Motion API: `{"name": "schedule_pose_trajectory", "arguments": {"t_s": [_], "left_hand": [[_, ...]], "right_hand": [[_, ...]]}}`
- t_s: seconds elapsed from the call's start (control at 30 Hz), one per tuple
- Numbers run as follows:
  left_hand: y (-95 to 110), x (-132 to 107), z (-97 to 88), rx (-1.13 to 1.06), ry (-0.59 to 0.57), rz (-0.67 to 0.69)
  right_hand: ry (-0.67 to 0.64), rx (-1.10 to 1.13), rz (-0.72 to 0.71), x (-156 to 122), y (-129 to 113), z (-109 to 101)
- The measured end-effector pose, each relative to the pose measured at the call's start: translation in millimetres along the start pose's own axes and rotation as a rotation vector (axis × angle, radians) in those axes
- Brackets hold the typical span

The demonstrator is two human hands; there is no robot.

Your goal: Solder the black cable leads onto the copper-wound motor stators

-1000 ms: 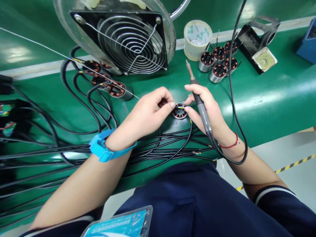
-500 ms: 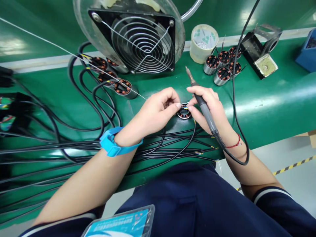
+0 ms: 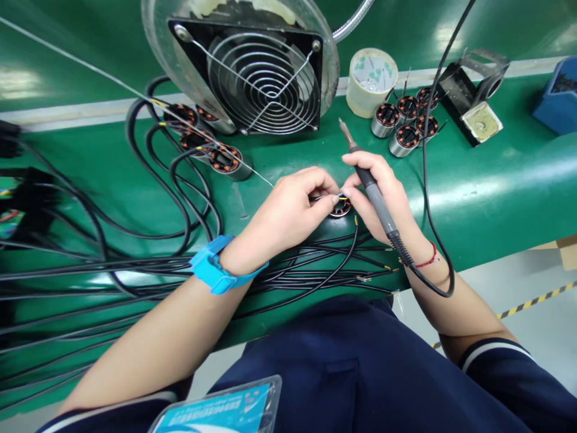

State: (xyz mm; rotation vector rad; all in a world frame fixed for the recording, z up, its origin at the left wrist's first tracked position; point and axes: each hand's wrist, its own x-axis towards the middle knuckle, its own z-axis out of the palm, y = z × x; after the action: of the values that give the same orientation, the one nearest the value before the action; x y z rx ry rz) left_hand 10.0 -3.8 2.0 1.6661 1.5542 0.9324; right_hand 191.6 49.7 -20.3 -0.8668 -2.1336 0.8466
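Note:
My right hand (image 3: pixel 383 195) is wrapped round a soldering iron (image 3: pixel 377 201), its bare tip pointing up and away. The thumb and a fingertip of that hand also meet at thin blue and yellow wires (image 3: pixel 342 196). From the other side my left hand (image 3: pixel 300 204) pinches the same wires, which look like the end of a black cable mostly hidden by the fingers. Just below the fingertips a motor stator (image 3: pixel 341 210) with copper windings stands on the green bench, partly covered by the left thumb. A thin silvery strand (image 3: pixel 202 133) runs from upper left to behind my left hand.
A fan with a wire guard (image 3: pixel 270 90) stands behind my hands. Several stators (image 3: pixel 404 138) and a soldering stand (image 3: pixel 469 99) are at back right, near a round tub (image 3: pixel 372 81). More stators (image 3: pixel 225 161) sit left. Black cables (image 3: pixel 288 276) lie across the bench front.
My left hand has shifted slightly right and its fingertips now cover more of the stator. The blue and yellow wires show between both hands' fingertips. The soldering iron stays in my right hand.

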Motion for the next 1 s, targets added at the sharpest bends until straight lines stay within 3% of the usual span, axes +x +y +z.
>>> {"name": "schedule_pose_trajectory", "arguments": {"t_s": [0.27,0.4,0.57,0.67,0.87,1.0], "left_hand": [[3.6,10.4,9.2,-0.072,0.056,-0.168],[3.6,13.1,9.2,-0.08,0.051,-0.194],[2.1,12.4,7.6,-0.076,0.036,-0.207],[-1.4,11.5,8.5,-0.078,0.041,-0.211],[-10.5,8.2,13.5,-0.12,0.076,-0.185],[-12.3,4.7,17.1,-0.145,0.116,-0.17]], "right_hand": [[0.196,0.06,0.069,-12.3,-0.8,-8.9],[0.211,0.049,0.008,-30.0,-2.4,-13.8],[0.251,0.119,0.03,-40.7,0.3,-3.3],[0.206,0.144,0.034,-32.0,-0.2,-0.4],[-0.026,0.226,0.178,-5.5,1.5,-0.7],[-0.047,0.375,0.183,3.2,13.9,3.4]]}}
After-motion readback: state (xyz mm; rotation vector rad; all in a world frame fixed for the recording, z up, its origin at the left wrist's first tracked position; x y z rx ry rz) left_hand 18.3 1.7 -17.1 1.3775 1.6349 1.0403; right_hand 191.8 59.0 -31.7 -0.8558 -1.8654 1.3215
